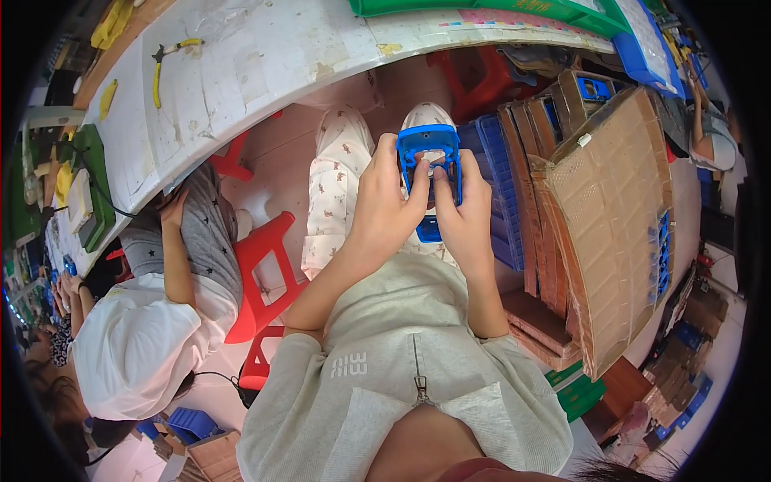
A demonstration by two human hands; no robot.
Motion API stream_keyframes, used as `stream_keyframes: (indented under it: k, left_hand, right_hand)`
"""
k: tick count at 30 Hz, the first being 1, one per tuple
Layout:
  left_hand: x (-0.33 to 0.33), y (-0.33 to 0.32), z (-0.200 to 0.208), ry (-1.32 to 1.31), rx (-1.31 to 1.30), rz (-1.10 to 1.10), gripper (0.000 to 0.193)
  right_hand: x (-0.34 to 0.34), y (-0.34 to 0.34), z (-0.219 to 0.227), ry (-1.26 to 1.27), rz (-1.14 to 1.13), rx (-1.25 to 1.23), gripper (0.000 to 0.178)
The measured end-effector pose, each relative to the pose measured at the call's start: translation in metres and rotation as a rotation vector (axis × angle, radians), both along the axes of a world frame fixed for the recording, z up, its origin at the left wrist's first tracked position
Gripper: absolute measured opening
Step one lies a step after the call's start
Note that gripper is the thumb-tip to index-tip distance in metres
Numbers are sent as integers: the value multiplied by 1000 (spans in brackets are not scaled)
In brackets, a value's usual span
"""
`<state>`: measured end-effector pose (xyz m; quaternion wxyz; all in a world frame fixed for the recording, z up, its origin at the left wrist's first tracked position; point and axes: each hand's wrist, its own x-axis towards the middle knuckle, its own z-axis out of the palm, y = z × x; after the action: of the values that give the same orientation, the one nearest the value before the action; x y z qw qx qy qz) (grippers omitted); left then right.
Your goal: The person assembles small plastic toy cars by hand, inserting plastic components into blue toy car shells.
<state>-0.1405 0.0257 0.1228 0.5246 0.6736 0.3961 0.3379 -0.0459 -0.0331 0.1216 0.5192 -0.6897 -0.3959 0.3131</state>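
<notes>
Above my lap I hold a blue plastic housing (pixel 428 133) with a rounded, frame-like outline. My left hand (pixel 382 197) wraps its left side, and my right hand (pixel 469 215) grips the right side. Both thumbs press into its middle, where a small whitish piece (pixel 434 156) shows between them. The thumbs partly hide the inside of the housing. Just below the hands, over my lap, another blue plastic part (pixel 430 230) is visible; whether it joins the held housing I cannot tell.
Ahead curves a worn white table (pixel 265 76) with yellow-handled pliers (pixel 158 72) and a green tray (pixel 490 18). Stacked cardboard trays (pixel 606 217) and blue crates (pixel 494 185) stand close on my right. Leftward are a red stool (pixel 269 277) and a seated person (pixel 140 345).
</notes>
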Motion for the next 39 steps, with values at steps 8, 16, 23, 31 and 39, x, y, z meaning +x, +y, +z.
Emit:
stream_keyframes:
  k: [8, 16, 23, 31, 39]
  left_hand:
    - [-1, 0, 0, 35, 0, 23, 18]
    - [-1, -1, -3, 17, 33, 47, 17]
    - [-3, 4, -2, -42, 89, 161, 16]
    - [-1, 2, -2, -39, 65, 144, 15]
    - [-6, -16, -29, -361, -330, -57, 30]
  right_hand:
    - [-4, 2, 2, -112, -28, 41, 4]
    - [1, -2, 2, -20, 43, 31, 9]
    - [-2, -8, -3, 150, 146, 74, 17]
    - [-2, -9, -8, 161, 98, 31, 8]
    - [-1, -11, -8, 33, 85, 42, 8]
